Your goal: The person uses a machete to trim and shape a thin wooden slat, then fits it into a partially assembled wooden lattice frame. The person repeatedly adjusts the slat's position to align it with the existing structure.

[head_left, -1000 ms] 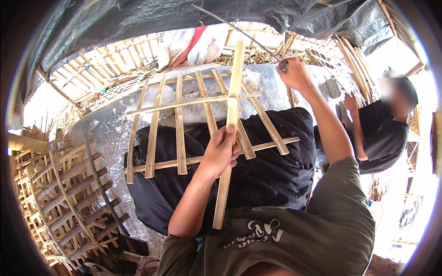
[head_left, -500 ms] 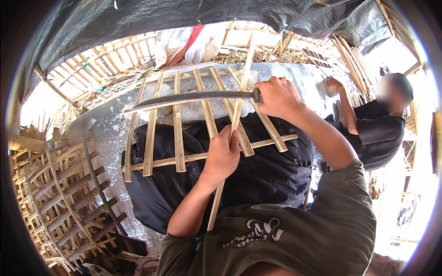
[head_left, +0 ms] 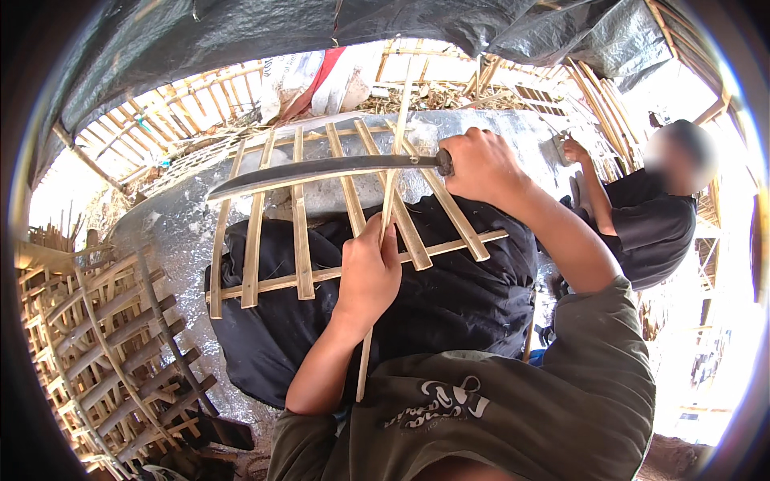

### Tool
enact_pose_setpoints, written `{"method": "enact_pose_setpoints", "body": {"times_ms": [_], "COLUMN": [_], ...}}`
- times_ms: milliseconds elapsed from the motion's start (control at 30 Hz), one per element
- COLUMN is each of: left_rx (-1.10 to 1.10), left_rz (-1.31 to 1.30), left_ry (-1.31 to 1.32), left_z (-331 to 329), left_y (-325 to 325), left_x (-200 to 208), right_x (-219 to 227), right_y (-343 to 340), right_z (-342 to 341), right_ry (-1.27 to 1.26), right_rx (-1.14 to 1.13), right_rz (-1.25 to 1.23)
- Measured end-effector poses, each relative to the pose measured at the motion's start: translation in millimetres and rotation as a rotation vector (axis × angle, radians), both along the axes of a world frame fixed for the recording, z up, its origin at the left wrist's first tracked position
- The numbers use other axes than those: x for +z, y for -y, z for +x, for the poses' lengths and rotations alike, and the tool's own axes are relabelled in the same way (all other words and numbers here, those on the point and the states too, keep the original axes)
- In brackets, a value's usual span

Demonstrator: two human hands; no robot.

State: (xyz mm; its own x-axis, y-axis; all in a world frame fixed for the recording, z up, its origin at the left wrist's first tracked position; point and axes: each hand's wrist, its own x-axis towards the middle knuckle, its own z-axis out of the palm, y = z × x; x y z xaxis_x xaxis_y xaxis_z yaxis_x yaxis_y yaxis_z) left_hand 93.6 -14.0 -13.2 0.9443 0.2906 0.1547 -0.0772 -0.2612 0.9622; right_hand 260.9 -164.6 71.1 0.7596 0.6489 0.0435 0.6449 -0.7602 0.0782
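Observation:
My right hand [head_left: 488, 167] grips the dark handle of a long curved machete [head_left: 313, 168], its blade reaching out to the left. Closed around a thin bamboo strip [head_left: 389, 199], my left hand [head_left: 370, 268] keeps it slanted, one end high at the back and the other near my shirt. The blade crosses the strip close to the handle; whether it cuts in, I cannot tell. Beneath both lies a bamboo lattice frame [head_left: 253, 248], several slats fixed across two thin rails, resting over my lap in black cloth [head_left: 449, 297].
Stacked woven bamboo lattices [head_left: 112, 345] stand at the left. Beyond my lap is a grey sheet-covered surface [head_left: 481, 128]. At the right sits another person in black [head_left: 654, 224], one arm raised. A dark tarp [head_left: 385, 20] hangs overhead, and pale sacks [head_left: 321, 80] stand at the back.
The strip in my left hand has turned more upright and shows its narrower edge. My left hand and the strip sit slightly further left in view; the machete stays across the strip.

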Motion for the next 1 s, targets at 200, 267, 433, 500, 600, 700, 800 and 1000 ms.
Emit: {"method": "enact_pose_setpoints", "body": {"times_ms": [200,267,433,500,600,700,800,1000], "left_rx": [0.013,0.011,-0.026,-0.01,-0.005,-0.012,-0.029,-0.097], "left_rz": [0.041,0.043,0.042,0.034,0.081,0.081,0.066,0.098], "left_ry": [0.02,0.078,0.057,0.089,0.059,0.06,0.07,0.056], "left_z": [-6.4,-10.1,-6.8,-5.8,-7.5,-9.0,-11.2,-7.3], "left_y": [0.8,5.2,6.1,7.1,4.7,2.9,7.0,10.4], "left_x": [7.9,5.2,8.1,6.2,4.9,6.0,5.3,6.5], "right_x": [-2.2,9.9,27.5,16.6,5.8,6.7,12.8,20.1], "right_y": [0.9,1.5,10.7,16.6,9.6,5.1,13.5,29.9], "right_z": [23.9,41.6,35.7,20.9,6.4,36.9,71.5,90.8], "right_ry": [-0.051,-0.078,-0.135,-0.122,0.014,-0.041,-0.009,0.117], "right_rx": [-0.047,-0.174,-0.292,-0.134,-0.061,-0.105,-0.213,-0.241], "right_rz": [0.059,0.023,0.036,0.035,-0.103,-0.083,-0.041,-0.131]}}
